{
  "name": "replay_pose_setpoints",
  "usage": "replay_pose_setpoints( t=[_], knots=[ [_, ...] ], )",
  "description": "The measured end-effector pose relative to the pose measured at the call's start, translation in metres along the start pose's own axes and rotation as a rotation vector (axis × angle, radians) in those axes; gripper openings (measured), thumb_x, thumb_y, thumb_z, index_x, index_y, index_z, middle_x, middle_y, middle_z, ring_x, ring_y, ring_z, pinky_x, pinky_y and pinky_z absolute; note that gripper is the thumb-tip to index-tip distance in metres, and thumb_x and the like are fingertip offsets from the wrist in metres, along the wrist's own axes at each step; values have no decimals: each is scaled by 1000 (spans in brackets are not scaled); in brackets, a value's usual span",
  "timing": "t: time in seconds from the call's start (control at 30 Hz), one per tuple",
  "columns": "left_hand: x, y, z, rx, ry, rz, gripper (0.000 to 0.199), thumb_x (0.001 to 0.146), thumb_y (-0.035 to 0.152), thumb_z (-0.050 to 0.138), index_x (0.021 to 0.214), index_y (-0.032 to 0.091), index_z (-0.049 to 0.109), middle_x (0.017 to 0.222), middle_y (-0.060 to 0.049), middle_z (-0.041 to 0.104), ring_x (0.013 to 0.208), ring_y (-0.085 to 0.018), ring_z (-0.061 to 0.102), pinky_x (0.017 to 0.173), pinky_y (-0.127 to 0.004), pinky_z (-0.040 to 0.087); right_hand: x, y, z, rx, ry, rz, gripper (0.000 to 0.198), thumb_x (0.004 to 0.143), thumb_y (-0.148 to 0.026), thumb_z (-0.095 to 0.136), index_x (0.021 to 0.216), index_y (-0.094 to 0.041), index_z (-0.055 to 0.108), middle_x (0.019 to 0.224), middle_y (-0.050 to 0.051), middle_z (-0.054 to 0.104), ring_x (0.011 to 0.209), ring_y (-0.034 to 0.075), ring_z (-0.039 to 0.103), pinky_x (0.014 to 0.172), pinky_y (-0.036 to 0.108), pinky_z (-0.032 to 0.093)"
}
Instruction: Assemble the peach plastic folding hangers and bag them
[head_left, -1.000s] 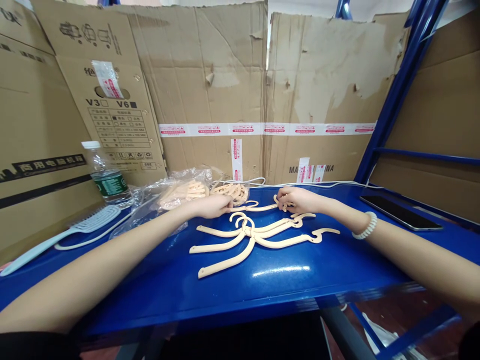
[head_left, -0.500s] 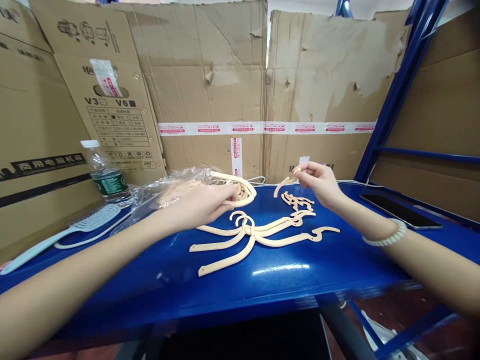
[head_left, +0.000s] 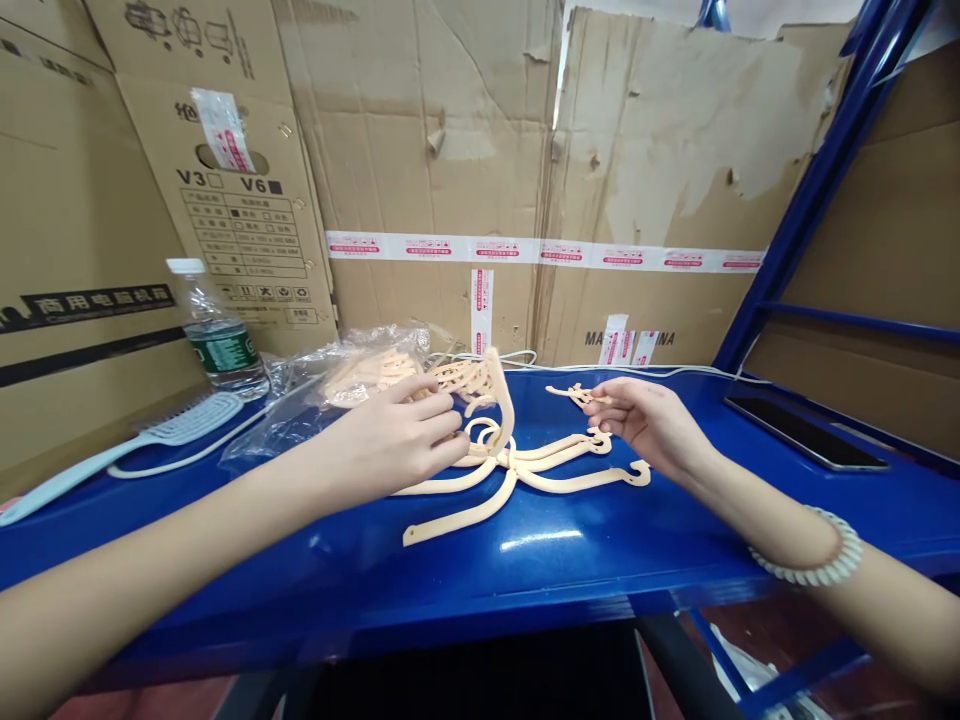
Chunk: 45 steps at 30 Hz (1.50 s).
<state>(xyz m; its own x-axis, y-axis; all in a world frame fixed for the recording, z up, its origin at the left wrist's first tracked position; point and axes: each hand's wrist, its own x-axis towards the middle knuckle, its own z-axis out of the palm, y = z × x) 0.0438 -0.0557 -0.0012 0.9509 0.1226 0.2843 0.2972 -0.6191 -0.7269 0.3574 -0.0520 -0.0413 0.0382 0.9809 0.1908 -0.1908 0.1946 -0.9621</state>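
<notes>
My left hand [head_left: 420,432] is closed, fingers curled at the left of a beige curved hanger arm [head_left: 501,400] that stands tilted upright; their contact is partly hidden. Under it, several assembled beige hangers [head_left: 457,515] lie overlapping on the blue table, with small hooked ends on the right. My right hand [head_left: 645,420] has thumb and fingers pinched at the small beige hooks [head_left: 574,393], apparently gripping one. How many it touches is hidden by its fingers.
A clear plastic bag [head_left: 375,375] with more beige pieces lies at the back left. Beyond it are a water bottle [head_left: 225,345] and a hairbrush [head_left: 187,420]. A phone [head_left: 806,432] lies at the right. Cardboard [head_left: 435,190] lines the back, with white cable below.
My left hand has moved down and turned, and the hanger piece at it now stands upright instead of lying sideways. My right hand has come down from the air to the small hooks.
</notes>
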Motion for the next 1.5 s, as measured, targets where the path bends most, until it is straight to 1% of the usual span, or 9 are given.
replay_pose_setpoints(
  t=[0.13,0.3,0.43,0.63,0.77,0.9,1.13,1.33,1.5],
  knots=[
    [0,-5,0,45,-19,-13,28,96,8,42,82,20,64,78,-1,65,77,-17,57,86,-35,42,1,5,-3,-62,-22,27,28,62,-32,85,78,-14,71,75,6,73,62,10,65,59,17,53],
    [-7,-8,6,-18,64,-174,27,94,7,40,104,13,65,88,-8,69,82,-23,62,75,-36,45,3,7,-4,17,7,-13,40,53,-26,91,77,-19,60,76,1,72,66,11,65,57,19,52],
    [-17,2,20,-153,91,-289,28,95,10,41,115,10,60,98,-11,69,86,-22,64,71,-31,49,3,6,-8,55,18,28,48,54,-25,91,93,-24,62,80,0,73,74,14,67,64,23,53],
    [-20,24,31,-473,23,-424,25,100,20,36,112,14,57,99,-8,66,83,-17,65,69,-27,51,4,8,-13,9,-16,61,29,57,-30,90,74,-18,68,89,2,70,82,13,65,69,22,53],
    [-23,27,35,-628,17,-482,24,99,20,36,113,16,55,98,-6,63,82,-15,63,69,-25,49,8,5,-18,-15,-42,28,28,58,-31,89,71,-17,69,81,1,68,69,8,61,62,19,51],
    [-26,25,41,-711,42,-542,21,99,22,37,109,17,55,95,-5,61,78,-14,60,69,-25,47,13,1,-25,-57,-86,90,32,54,-27,91,74,-16,69,74,1,70,70,12,67,71,23,56],
    [-22,27,36,-763,147,-543,15,97,18,42,106,18,55,93,-4,61,79,-14,59,71,-23,46,11,0,-26,-100,-253,184,27,61,-26,88,77,-13,71,79,4,73,75,12,70,72,20,56],
    [-20,31,32,-785,167,-533,14,97,15,43,106,18,54,94,-4,59,84,-13,57,73,-22,45,3,-6,-22,20,-461,372,23,70,-28,83,80,-14,68,96,7,73,89,18,71,84,34,57],
    [-19,34,30,-788,173,-488,14,96,13,44,107,17,53,95,-4,59,85,-13,57,73,-22,46,1,-9,-19,16,-511,446,21,74,-26,80,77,-14,63,100,11,73,89,22,73,75,30,59]
  ],
)
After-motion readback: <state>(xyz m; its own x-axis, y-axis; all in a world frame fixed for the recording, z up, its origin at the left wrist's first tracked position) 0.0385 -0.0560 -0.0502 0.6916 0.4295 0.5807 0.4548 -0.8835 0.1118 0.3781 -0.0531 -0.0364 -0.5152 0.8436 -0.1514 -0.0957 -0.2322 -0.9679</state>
